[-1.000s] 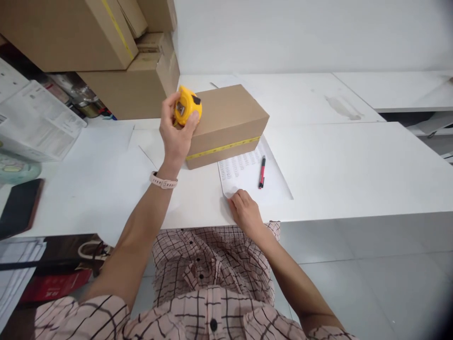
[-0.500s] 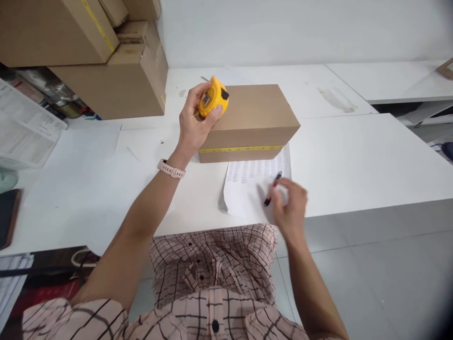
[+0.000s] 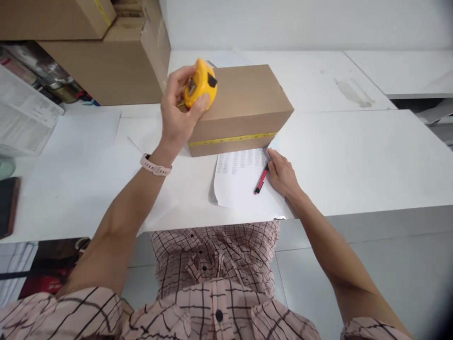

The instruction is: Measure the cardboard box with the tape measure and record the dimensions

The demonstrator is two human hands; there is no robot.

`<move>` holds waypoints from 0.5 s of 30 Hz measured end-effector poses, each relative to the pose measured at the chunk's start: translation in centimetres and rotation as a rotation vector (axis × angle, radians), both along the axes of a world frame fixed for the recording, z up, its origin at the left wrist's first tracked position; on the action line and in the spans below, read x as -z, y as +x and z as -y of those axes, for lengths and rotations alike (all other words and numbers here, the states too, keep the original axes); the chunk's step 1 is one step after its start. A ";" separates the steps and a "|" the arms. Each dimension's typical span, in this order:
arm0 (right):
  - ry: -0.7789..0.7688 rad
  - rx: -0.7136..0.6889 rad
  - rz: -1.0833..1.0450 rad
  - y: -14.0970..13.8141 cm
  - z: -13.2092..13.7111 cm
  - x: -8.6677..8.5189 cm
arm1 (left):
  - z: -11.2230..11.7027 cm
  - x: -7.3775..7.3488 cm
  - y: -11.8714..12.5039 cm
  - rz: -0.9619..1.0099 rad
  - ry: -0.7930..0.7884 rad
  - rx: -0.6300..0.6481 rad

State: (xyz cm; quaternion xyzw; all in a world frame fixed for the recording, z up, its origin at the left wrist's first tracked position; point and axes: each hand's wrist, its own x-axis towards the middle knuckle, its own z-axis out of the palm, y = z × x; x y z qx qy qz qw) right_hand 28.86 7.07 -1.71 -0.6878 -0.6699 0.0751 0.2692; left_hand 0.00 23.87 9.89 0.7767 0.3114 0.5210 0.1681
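My left hand (image 3: 179, 113) is closed around a yellow tape measure (image 3: 200, 85), held up at the near left corner of a brown cardboard box (image 3: 244, 101). A strip of yellow tape (image 3: 231, 139) runs along the box's front face. My right hand (image 3: 281, 172) rests on a printed sheet of paper (image 3: 237, 182) in front of the box, fingers against a red pen (image 3: 261, 179) that lies on the sheet. I cannot tell whether the fingers grip the pen or only touch it.
Large cardboard boxes (image 3: 106, 61) are stacked at the back left on the white table (image 3: 354, 156). A white printed carton (image 3: 24, 118) and a dark phone (image 3: 7, 205) lie at the far left. A second white counter (image 3: 399, 71) stands at the back right.
My right hand moved from the sheet's near left corner across to the red pen. The pen now lies tilted. My left hand kept hold of the tape measure at the box.
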 end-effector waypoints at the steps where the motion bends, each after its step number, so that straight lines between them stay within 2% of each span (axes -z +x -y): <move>1: -0.007 -0.036 0.002 -0.4 -0.4 -0.1 | -0.2 0.1 -1.2 0.015 0.023 0.017; 4: -0.030 -0.097 -0.023 -1.8 -1.7 -0.5 | -0.4 0.4 -4.8 0.056 0.062 0.056; 6: -0.033 -0.020 -0.052 -2.6 -2.6 -0.5 | -0.6 0.7 -6.8 0.074 0.067 0.064; 8: -0.017 0.131 -0.059 -3.0 -3.6 -0.2 | -1.0 1.1 -8.1 0.092 0.062 0.075; 11: 0.013 0.263 -0.043 -2.5 -4.9 0.6 | -1.9 1.7 -8.3 0.088 0.060 0.084; 15: 0.026 0.231 -0.058 -1.8 -5.9 1.4 | -3.6 2.2 -6.8 0.066 0.123 0.020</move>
